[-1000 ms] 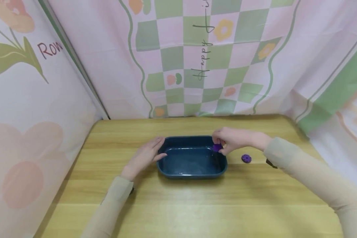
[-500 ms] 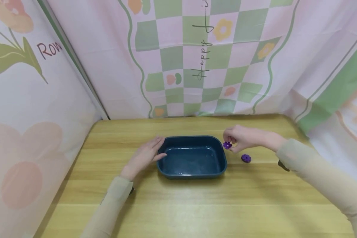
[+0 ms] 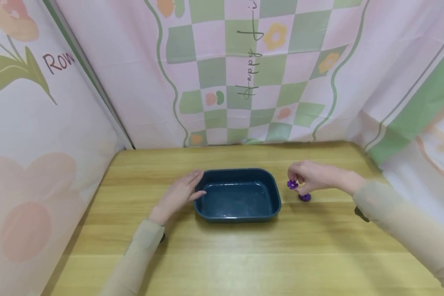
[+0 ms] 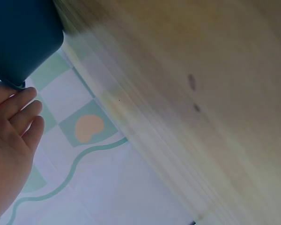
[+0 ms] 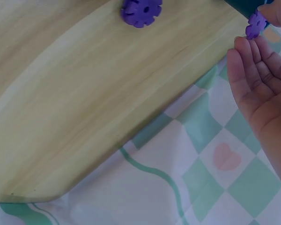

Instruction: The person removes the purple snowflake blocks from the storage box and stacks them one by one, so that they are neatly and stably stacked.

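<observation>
A dark blue rectangular basin stands on the wooden table. My left hand lies against its left end, fingers fairly straight along the rim and thumb reaching over the edge. In the left wrist view, the fingertips touch the basin's rim. Right of the basin, my right hand pinches a small purple notched plastic disc between thumb and fingers, above the table. A second purple notched disc lies on the wood just below that hand, partly covered by it; the right wrist view shows its centre hole.
The wooden table has a back edge that meets a hanging cloth with green checks and flowers. More printed cloth hangs at the left, and another at the right.
My right hand has moved out from over the basin's right end to the right, carrying the purple disc toward the one on the table. My left hand has stayed at the basin's left end.
</observation>
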A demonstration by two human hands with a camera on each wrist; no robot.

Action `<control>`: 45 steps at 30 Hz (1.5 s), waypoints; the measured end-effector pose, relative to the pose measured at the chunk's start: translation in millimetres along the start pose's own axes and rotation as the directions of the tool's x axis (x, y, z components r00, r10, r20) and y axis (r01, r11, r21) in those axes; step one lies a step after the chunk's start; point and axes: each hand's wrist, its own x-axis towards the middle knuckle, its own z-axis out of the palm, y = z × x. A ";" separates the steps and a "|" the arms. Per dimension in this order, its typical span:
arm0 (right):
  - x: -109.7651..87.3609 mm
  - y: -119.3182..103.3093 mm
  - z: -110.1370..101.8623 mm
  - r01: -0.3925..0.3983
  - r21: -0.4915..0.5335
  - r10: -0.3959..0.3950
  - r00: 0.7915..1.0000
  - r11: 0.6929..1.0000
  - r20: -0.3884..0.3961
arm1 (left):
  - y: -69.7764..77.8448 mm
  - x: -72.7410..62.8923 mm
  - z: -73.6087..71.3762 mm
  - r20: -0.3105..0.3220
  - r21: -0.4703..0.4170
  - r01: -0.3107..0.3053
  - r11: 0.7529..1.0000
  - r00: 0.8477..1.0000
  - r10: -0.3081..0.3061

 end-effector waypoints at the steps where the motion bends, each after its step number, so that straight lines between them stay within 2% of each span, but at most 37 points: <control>1: -1.5 1.1 1.8 0.003 0.004 -0.003 1.000 1.000 -0.005 | 0.1 -0.6 -0.3 -0.005 -0.001 -0.002 1.000 1.000 0.002; 12: -19.2 18.4 20.9 0.017 0.059 -0.014 0.999 0.998 -0.052 | -1.1 -2.1 0.0 -0.007 0.004 0.006 1.000 1.000 -0.006; 32: -39.2 34.4 46.8 -0.035 0.040 0.039 0.994 0.999 -0.099 | 0.0 -0.8 0.9 0.023 -0.014 0.022 1.000 1.000 -0.022; 40: -41.7 36.3 50.8 -0.098 0.069 0.101 0.994 0.993 -0.051 | -0.1 0.1 2.2 0.011 -0.008 0.012 1.000 1.000 -0.012; 45: -43.3 37.8 52.1 -0.111 0.078 0.115 0.992 0.991 -0.053 | -0.6 0.5 2.8 0.009 -0.015 0.013 1.000 1.000 -0.013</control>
